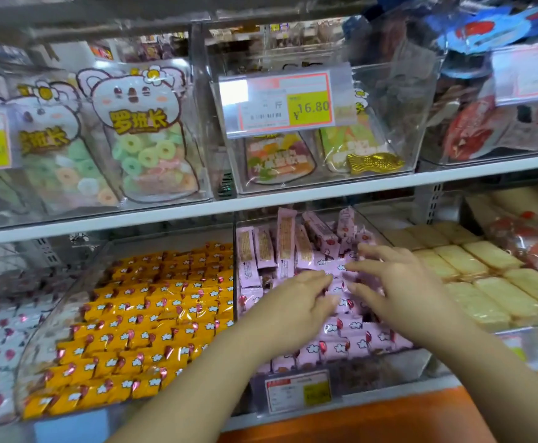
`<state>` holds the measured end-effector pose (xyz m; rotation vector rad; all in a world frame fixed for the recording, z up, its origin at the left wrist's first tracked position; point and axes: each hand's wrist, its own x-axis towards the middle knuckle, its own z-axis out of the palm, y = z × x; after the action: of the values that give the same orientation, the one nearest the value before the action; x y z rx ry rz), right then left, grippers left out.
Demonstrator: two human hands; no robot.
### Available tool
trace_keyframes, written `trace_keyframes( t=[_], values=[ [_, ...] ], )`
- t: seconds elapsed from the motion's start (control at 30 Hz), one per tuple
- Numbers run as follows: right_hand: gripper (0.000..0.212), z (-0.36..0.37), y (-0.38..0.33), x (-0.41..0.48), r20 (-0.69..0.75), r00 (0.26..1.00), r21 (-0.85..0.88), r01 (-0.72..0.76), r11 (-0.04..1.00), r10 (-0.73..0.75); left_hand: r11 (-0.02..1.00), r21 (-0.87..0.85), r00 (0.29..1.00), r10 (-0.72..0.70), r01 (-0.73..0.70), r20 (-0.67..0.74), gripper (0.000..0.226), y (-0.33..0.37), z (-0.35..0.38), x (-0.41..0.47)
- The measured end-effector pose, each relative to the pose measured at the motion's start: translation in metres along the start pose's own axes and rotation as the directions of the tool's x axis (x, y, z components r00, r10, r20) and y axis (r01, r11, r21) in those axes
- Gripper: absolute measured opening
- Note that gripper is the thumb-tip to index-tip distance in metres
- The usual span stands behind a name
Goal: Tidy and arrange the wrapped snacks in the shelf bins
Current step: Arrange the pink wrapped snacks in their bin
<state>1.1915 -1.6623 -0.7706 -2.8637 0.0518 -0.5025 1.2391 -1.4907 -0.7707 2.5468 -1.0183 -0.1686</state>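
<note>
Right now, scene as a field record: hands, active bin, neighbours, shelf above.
active bin: middle clear bin on the lower shelf, holding pink wrapped snacks
left hand: on the pink pile, fingers bent, fingertips hidden among wrappers
right hand: fingers spread, resting on the pile
back row: pink packs standing upright
left neighbour: orange wrapped snacks in neat rows
right neighbour: pale yellow wrapped cakes in rows
shelf above: gummy bags, price tag reading 16.80
</note>
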Motion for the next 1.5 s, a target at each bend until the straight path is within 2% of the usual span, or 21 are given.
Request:
trace_keyframes(
  t=[0.07,0.1,0.2,0.3,0.5,0.57,0.67,0.73,0.83,0.93,1.03,1.17,1.3,1.37,1.43,1.47,1.5],
  values=[
    [0.036,0.000,0.006,-0.004,0.057,0.998,-0.013,-0.012,1.000,0.013,0.993,0.118,0.982,-0.045,0.023,0.184,0.062,0.006,0.012,0.000],
    [0.035,-0.001,0.009,-0.006,0.067,0.998,-0.007,-0.018,1.000,0.019,0.981,0.192,0.977,-0.067,0.027,0.205,0.065,0.005,0.017,0.000],
    [0.027,-0.008,0.015,-0.010,0.049,0.997,0.027,-0.057,0.998,0.055,0.947,0.321,0.982,-0.071,0.010,0.177,0.061,-0.002,0.022,0.001],
    [0.027,-0.014,0.022,-0.017,0.069,0.996,0.082,-0.053,0.995,0.047,0.931,0.364,0.985,-0.082,0.021,0.152,0.057,-0.003,0.022,0.002],
    [0.021,-0.017,0.023,-0.030,0.033,0.999,0.036,0.019,0.999,-0.021,0.932,0.356,0.988,-0.112,0.068,0.106,0.056,0.001,0.021,0.006],
    [0.016,-0.012,0.026,-0.030,-0.032,0.998,0.033,0.046,0.998,-0.045,0.951,0.305,0.998,-0.063,0.058,0.006,0.052,0.005,0.022,0.004],
    [0.018,-0.012,0.031,-0.031,-0.145,0.989,0.083,0.022,0.996,-0.010,0.976,0.213,0.981,0.081,-0.043,-0.176,0.039,0.011,0.022,0.004],
    [0.021,-0.014,0.031,-0.030,-0.219,0.975,0.123,0.005,0.992,0.023,0.979,0.189,0.976,0.107,-0.071,-0.189,0.029,0.015,0.021,0.007],
    [0.034,-0.012,0.027,-0.030,-0.289,0.956,0.155,0.002,0.988,0.043,0.983,0.183,0.981,0.070,-0.037,-0.180,0.022,0.016,0.020,0.012],
    [0.030,-0.010,0.023,-0.030,-0.295,0.945,0.324,-0.038,0.945,0.139,0.971,0.238,0.977,0.072,-0.023,-0.201,0.019,0.013,0.020,0.015],
    [0.025,-0.011,0.021,-0.030,-0.259,0.931,0.504,-0.097,0.858,0.257,0.956,0.293,0.971,0.080,-0.011,-0.225,0.021,0.011,0.022,0.016],
    [0.021,-0.014,0.020,-0.031,-0.213,0.916,0.700,-0.100,0.707,0.340,0.962,0.272,0.966,0.058,0.013,-0.253,0.019,0.009,0.025,0.015],
    [0.017,-0.010,0.022,-0.032,-0.150,0.942,0.734,-0.098,0.672,0.301,0.991,0.127,0.972,-0.010,0.041,-0.236,0.020,0.012,0.018,0.011],
    [0.016,-0.008,0.017,-0.031,-0.097,0.958,0.771,-0.099,0.630,0.268,0.987,-0.154,0.970,-0.085,0.050,-0.229,0.026,0.015,0.009,0.005],
    [0.016,-0.009,0.013,-0.030,-0.043,0.972,0.815,-0.100,0.571,0.233,0.845,-0.533,0.961,-0.184,0.046,-0.207,0.020,0.019,-0.001,-0.002],
    [0.016,-0.009,0.010,-0.029,-0.015,0.977,0.823,-0.108,0.557,0.212,0.737,-0.675,0.951,-0.236,0.041,-0.200,0.023,0.019,-0.004,-0.002],
    [0.016,-0.009,0.008,-0.029,0.009,0.981,0.816,-0.118,0.566,0.192,0.647,-0.762,0.938,-0.283,0.032,-0.201,0.036,0.019,-0.006,-0.002]
  ],
)
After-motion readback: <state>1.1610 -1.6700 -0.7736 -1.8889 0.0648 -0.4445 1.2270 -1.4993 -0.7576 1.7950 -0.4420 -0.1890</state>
